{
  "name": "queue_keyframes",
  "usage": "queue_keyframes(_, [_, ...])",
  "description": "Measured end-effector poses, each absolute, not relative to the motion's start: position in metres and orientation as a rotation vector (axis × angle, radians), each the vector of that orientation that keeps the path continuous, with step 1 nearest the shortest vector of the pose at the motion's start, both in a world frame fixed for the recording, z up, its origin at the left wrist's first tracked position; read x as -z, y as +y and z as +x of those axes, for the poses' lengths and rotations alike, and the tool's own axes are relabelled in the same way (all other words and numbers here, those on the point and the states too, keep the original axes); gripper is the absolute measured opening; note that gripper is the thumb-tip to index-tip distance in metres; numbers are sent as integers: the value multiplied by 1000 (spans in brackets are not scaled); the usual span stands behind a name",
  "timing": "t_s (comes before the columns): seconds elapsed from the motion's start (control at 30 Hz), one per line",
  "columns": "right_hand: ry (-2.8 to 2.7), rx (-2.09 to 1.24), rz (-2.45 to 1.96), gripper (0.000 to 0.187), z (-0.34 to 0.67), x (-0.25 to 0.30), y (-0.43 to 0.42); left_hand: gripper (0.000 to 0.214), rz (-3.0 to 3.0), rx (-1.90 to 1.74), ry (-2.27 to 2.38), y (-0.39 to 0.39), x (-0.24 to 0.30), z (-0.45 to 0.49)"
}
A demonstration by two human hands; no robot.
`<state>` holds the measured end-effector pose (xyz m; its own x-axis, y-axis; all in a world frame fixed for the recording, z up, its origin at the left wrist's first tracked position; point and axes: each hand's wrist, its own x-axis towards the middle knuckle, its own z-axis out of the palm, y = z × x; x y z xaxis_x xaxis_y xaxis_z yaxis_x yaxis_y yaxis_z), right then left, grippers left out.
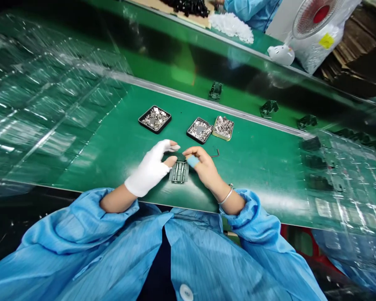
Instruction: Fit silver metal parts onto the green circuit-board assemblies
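A dark slotted, frame-like part [179, 172] is between my hands, just above or on the green table near its front edge. My left hand [153, 167], in a white glove with bare fingertips, curls around the part's upper left corner, thumb on the near side and fingers beyond. My right hand [203, 165] has a blue wrap on one digit. Its fingers are drawn together at the part's upper right corner; whatever lies between those fingertips is hidden. A small L-shaped hex key [217, 153] rests just beyond my right hand.
Beyond my hands stand a black tray [155, 130], a second black tray [199, 140] and a yellowish tray [222, 136], all with small metal pieces. Dark assembled parts [215, 90] sit behind the metal rail. Clear plastic trays flank both sides. A co-worker's blue sleeve [247, 10] and a fan [315, 19] are behind.
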<state>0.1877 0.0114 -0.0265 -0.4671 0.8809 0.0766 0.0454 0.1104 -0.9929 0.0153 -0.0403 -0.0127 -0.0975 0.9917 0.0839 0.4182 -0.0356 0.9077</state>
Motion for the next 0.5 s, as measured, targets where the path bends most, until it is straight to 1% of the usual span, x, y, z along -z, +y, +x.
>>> queue_keyframes(0.07, [-1589, -1374, -914, 23, 197, 27, 16, 39, 1370, -1281, 1544, -40, 12, 5])
queue_keyframes(0.13, [-1757, -1267, -842, 28, 207, 24, 16, 38, 1262, -1344, 1539, -40, 10, -6])
queue_keyframes(0.17, [-1922, -1209, -777, 33, 210, 22, 14, 37, 1246, -1324, 1553, -41, 9, -10])
queue_keyframes(0.23, [-2252, -1095, -650, 47, 212, 17, 9, 38, 1288, -1236, 1610, -43, 7, -15])
queue_keyframes(0.3, [-2357, -1023, -667, 57, 207, 14, 4, 42, 1426, -1134, 1665, -48, 4, -14])
queue_keyframes(0.37, [-2196, -1070, -830, 56, 197, 16, 5, 50, 1659, -1006, 1671, -52, 1, -7])
queue_keyframes(0.43, [-1955, -1234, -951, 48, 187, 20, 12, 59, 1924, -858, 1690, -55, -2, 2])
queue_keyframes(0.5, [-1794, -1393, -948, 41, 180, 25, 21, 58, 2104, -740, 1756, -51, -5, 9])
